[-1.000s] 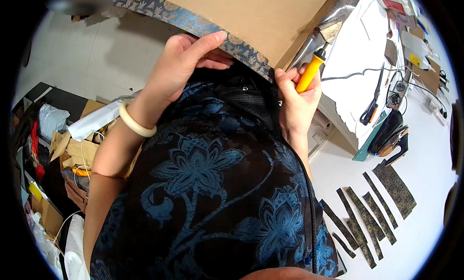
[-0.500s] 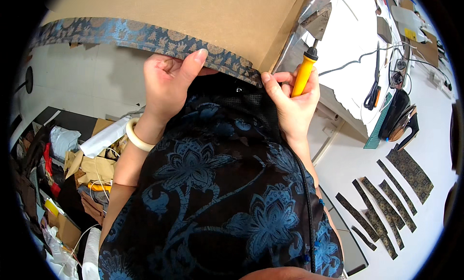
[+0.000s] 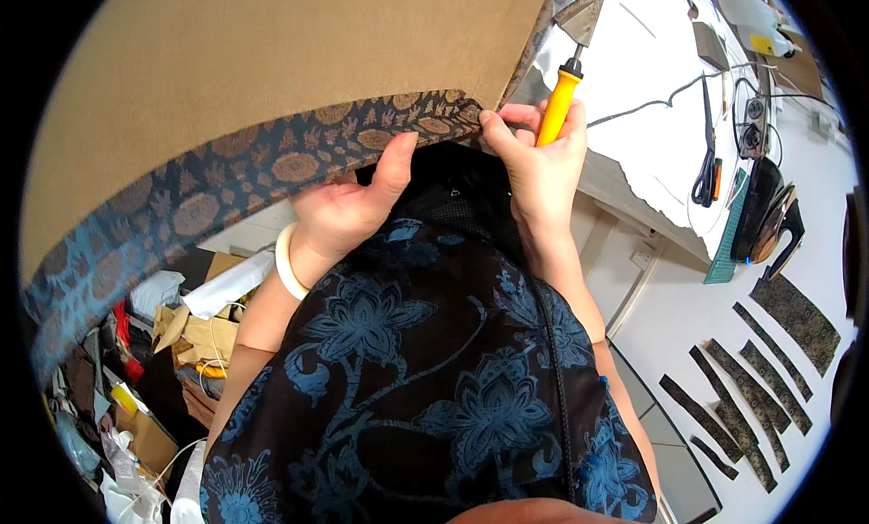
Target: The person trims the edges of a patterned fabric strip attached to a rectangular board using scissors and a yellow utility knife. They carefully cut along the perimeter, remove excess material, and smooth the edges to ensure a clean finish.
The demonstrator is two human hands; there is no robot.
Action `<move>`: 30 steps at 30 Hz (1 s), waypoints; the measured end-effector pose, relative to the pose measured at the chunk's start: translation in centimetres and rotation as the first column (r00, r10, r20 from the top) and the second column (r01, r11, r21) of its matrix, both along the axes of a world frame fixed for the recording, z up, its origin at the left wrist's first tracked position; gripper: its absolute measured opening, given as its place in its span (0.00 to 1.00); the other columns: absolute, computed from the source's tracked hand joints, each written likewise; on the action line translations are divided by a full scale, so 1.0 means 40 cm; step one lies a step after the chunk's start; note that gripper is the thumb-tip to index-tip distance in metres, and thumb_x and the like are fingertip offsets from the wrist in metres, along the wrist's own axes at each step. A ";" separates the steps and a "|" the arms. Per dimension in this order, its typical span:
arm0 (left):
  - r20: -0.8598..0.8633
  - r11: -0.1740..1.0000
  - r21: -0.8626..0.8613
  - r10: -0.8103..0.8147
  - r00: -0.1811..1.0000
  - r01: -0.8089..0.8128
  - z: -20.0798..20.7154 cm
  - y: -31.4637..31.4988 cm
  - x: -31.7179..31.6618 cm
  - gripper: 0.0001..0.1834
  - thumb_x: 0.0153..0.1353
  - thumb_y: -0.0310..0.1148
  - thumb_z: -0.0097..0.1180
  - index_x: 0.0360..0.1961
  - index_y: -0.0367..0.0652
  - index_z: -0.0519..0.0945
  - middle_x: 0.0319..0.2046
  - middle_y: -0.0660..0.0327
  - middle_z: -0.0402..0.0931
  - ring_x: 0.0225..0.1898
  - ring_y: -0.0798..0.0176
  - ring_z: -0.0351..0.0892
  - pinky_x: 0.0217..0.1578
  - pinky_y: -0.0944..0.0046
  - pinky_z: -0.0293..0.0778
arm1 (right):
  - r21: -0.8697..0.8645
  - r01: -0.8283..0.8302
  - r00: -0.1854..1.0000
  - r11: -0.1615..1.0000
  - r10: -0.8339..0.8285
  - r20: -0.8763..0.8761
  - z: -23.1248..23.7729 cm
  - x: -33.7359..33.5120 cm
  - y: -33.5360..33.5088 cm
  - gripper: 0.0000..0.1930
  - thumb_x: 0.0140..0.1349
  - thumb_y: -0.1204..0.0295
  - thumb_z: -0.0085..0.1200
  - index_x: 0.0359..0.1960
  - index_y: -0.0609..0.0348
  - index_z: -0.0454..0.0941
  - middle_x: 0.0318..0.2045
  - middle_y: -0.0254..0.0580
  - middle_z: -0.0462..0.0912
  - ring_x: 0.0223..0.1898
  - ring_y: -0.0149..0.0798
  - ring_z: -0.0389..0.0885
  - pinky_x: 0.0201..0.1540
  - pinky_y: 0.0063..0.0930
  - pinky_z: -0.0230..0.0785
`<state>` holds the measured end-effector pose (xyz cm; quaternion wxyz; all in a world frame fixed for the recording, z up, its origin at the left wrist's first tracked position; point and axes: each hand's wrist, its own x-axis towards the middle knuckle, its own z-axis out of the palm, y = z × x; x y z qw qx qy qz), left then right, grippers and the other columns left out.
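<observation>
A large tan board [image 3: 299,53] spans the upper left, its near edge covered by a dark blue and brown patterned fabric border [image 3: 240,166]. My left hand [image 3: 358,203] grips this edge from below, thumb raised beside the border and fingers mostly hidden behind it. At the board's near right corner, the thumb and forefinger of my right hand [image 3: 541,157] pinch the fabric. That same hand also holds a small trowel [image 3: 559,103] by its yellow handle, with the pointed metal blade upward, away from the board.
White sheeting [image 3: 625,99] covers a table at right, with scissors [image 3: 704,157], a green cutting mat [image 3: 724,239], a clothes iron [image 3: 783,230] and a power strip [image 3: 751,126]. Patterned fabric strips [image 3: 738,379] lie on a white surface. Scraps and bags [image 3: 149,379] pile up at lower left.
The board has swung, its left side coming lower and nearer, so more of the border shows. My left hand has shifted right and down. The trowel, still in my right hand, moved slightly left.
</observation>
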<state>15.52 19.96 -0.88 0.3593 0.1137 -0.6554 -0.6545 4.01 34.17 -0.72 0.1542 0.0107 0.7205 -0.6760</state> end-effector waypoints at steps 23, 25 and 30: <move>-0.372 0.824 0.445 0.526 0.765 -0.350 0.211 -0.089 -0.179 0.13 0.57 0.26 0.56 0.44 0.36 0.79 0.42 0.59 0.80 0.45 0.60 0.81 0.49 0.57 0.77 | -0.412 0.012 1.000 0.911 -0.018 -0.009 0.044 -0.034 -0.051 0.26 0.56 0.86 0.67 0.45 0.60 0.59 0.36 0.48 0.85 0.23 0.16 0.71 0.25 0.14 0.66; -0.359 0.806 0.470 0.547 0.757 -0.360 0.209 -0.079 -0.174 0.15 0.56 0.25 0.55 0.45 0.35 0.79 0.41 0.58 0.80 0.46 0.60 0.81 0.50 0.57 0.77 | -0.374 -0.015 1.000 0.927 0.010 -0.016 0.045 -0.037 -0.051 0.26 0.55 0.86 0.68 0.45 0.60 0.60 0.37 0.48 0.85 0.22 0.17 0.71 0.25 0.13 0.65; -0.350 0.803 0.470 0.551 0.757 -0.367 0.212 -0.046 -0.164 0.16 0.56 0.27 0.55 0.47 0.36 0.80 0.43 0.57 0.81 0.47 0.59 0.80 0.52 0.56 0.76 | -0.285 -0.060 0.998 0.957 0.060 -0.010 0.031 -0.054 -0.061 0.28 0.52 0.83 0.71 0.46 0.60 0.62 0.37 0.47 0.84 0.23 0.19 0.73 0.27 0.14 0.66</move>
